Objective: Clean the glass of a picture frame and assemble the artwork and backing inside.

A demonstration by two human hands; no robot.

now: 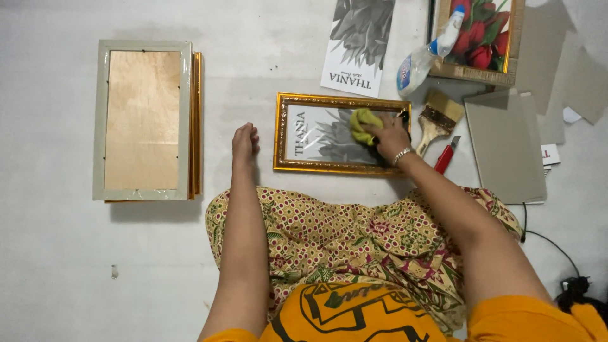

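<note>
Patterned cloth [354, 244] covers the lap, beyond which the right hand [389, 136], fingers apparently closed on a yellow-green rag [362, 123], wipes the gold frame [342, 134]; left hand [245, 144] rests flat, fingers together, beside it.

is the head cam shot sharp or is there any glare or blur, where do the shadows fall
Head view: evenly lit and mostly sharp; no strong glare on the gold frame under the right hand and yellow cloth. Soft shadow falls below the stack of frames and beside the left hand. The spray bottle looks slightly soft.
</note>
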